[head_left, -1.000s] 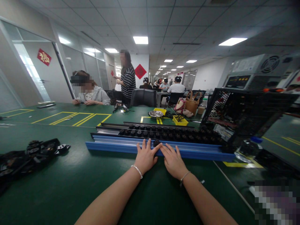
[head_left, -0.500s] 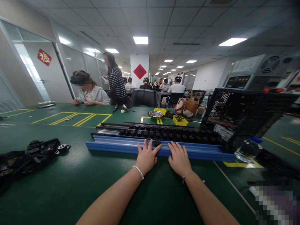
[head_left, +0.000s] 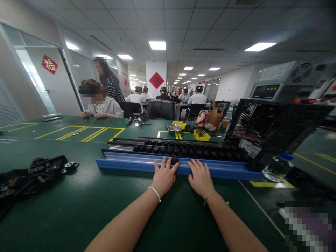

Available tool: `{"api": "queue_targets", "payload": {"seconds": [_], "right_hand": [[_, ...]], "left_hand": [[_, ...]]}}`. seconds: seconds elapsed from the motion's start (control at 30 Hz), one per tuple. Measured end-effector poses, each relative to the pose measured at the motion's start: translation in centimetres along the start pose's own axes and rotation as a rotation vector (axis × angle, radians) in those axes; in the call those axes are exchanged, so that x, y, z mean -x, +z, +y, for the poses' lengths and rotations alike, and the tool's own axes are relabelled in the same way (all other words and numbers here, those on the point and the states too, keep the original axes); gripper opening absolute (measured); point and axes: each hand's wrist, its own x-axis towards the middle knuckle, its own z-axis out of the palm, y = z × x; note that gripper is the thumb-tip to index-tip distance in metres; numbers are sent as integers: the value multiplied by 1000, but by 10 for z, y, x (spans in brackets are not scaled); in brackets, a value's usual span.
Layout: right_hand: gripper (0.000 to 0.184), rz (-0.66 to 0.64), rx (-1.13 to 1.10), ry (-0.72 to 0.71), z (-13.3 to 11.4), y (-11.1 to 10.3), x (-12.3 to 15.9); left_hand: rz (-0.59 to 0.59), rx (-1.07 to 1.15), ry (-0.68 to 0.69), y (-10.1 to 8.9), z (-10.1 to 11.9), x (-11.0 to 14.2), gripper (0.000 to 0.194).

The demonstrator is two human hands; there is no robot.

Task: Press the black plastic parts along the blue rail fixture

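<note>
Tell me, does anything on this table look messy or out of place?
Mainly the black parts heaped untidily at the left, unlike the neat rows behind the blue rail. The computer case at right also stands open, innards exposed.

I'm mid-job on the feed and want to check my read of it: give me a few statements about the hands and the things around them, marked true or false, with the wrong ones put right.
1. The left hand is right by a small black part. True.
2. The right hand is gripping the bottle. False: it is open, its fingers over the blue rail, well apart from the bottle.
3. The blue rail lies nearer the person than the rows of black parts. True.
4. The bottle is by the rail's left end. False: it is by the right end.
5. The metal bowl sits on the table beyond the rows. True.
</note>
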Motion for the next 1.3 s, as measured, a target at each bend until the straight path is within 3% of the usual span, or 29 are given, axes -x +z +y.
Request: {"api": "queue_targets", "payload": {"seconds": [1.3], "right_hand": [[51, 18, -21, -6, 1, 0, 1]], "left_hand": [[109, -57, -68, 1, -3, 6, 42]]}}
